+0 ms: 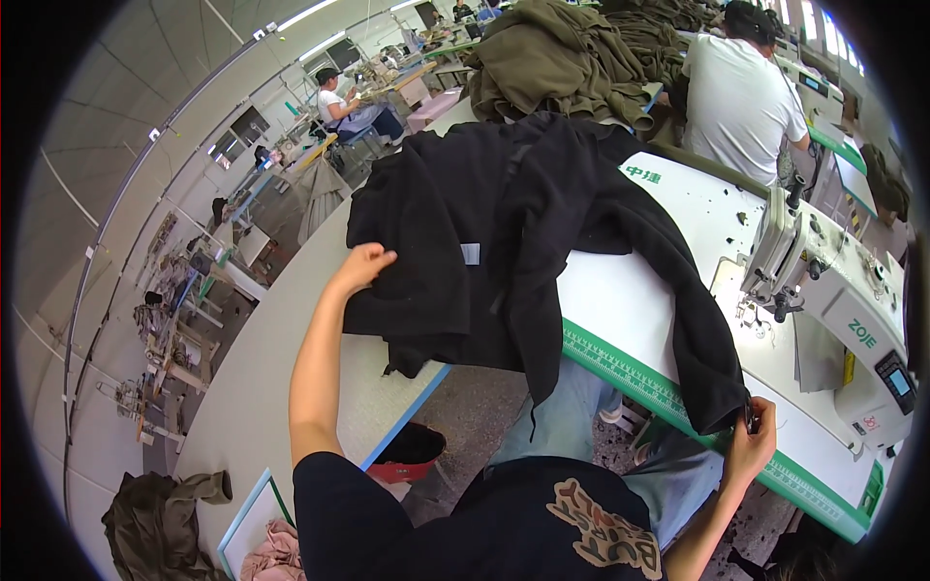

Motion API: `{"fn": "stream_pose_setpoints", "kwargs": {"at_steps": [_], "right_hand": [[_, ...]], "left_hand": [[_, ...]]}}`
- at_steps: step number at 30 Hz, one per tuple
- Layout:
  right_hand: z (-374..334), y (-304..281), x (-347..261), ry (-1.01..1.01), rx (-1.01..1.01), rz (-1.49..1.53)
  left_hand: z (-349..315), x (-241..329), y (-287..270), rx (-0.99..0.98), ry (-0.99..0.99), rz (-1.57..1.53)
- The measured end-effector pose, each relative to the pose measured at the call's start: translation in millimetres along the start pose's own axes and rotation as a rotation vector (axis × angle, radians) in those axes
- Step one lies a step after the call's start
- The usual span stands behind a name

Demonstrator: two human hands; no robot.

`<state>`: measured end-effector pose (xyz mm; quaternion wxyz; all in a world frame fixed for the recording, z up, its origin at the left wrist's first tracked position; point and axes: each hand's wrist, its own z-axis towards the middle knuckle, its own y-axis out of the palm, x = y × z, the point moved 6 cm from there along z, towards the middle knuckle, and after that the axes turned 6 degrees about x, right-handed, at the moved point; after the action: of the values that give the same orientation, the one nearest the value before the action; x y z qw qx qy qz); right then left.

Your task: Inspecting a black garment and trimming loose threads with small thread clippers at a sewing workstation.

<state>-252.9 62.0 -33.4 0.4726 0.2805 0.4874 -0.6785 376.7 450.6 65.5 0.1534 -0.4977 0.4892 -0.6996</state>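
Note:
A black long-sleeved garment (441, 203) lies spread over the sewing table, with a small pale label on it and its lower part hanging over the front edge. My left hand (364, 268) is closed at the garment's left side, its fingertips against the fabric. One sleeve (668, 261) stretches right and down to the table's front edge. There my right hand (754, 441) is closed beside the cuff, around a small dark metal tool (750, 416) mostly hidden by the fingers. Whether it also grips the cuff is hidden.
A white sewing machine (823, 300) stands at the right, above a green ruler edge (620, 363). Olive garments (552, 58) are heaped at the back, near a seated person in a white shirt (741, 97). A dark olive garment (160, 523) and pink cloth (276, 554) lie lower left.

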Motion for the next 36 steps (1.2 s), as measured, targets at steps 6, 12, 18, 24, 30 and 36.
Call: {"fn": "stream_pose_setpoints", "kwargs": {"at_steps": [6,12,18,24,30,36], "right_hand": [[-2.1,-7.2,7.3,0.019,0.002,-0.043],[-3.8,-6.3,10.4,0.028,0.025,-0.073],[-4.3,-7.7,10.3,0.051,0.01,-0.056],[-5.5,-3.9,15.2,0.047,-0.01,-0.074],[-3.2,-1.5,15.2,-0.026,-0.013,-0.064],[-4.7,-8.8,19.9,0.057,-0.081,-0.035]], "left_hand": [[18.8,75.0,-162.7,0.843,0.034,-0.25],[66.1,153.4,-252.8,0.762,0.101,0.08],[146.5,161.8,-290.8,0.683,0.273,-0.019],[125.5,160.6,-227.8,0.978,0.197,0.8],[17.6,198.7,-121.3,0.452,0.412,0.582],[-157.5,214.6,79.5,-0.382,0.526,0.548]]}}
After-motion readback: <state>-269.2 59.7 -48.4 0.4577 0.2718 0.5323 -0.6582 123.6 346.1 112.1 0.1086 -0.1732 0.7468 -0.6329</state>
